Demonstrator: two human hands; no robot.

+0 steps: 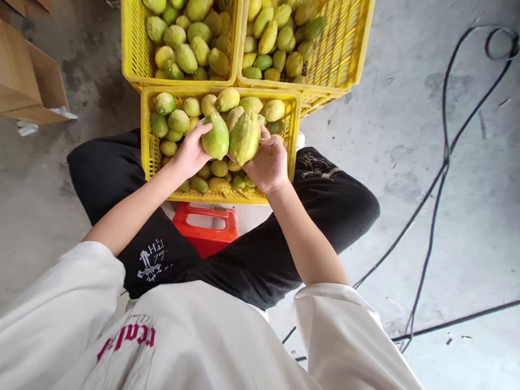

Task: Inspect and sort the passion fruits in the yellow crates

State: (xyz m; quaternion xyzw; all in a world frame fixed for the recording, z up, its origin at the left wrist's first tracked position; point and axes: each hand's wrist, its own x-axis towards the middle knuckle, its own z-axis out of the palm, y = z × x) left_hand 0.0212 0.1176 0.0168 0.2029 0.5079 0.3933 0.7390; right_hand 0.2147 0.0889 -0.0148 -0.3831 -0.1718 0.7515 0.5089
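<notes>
Over the near yellow crate (293, 155), my left hand (191, 151) is closed around a smooth green lemon (216, 135). My right hand (269, 162) grips a bumpier, yellow-green lemon (245, 139). The two lemons are held side by side, close together, and the fingers beneath them are partly hidden. Under and around my hands, the crate is filled with many loose lemons (178, 121) in green and yellow shades.
Two more yellow crates, one at the left (131, 32) and one at the right (346, 39), hold lemons beyond the near one. A red plastic stool (204, 232) sits between my legs. Cardboard boxes (11, 70) stand at left; a black cable (445, 156) lies across the concrete floor.
</notes>
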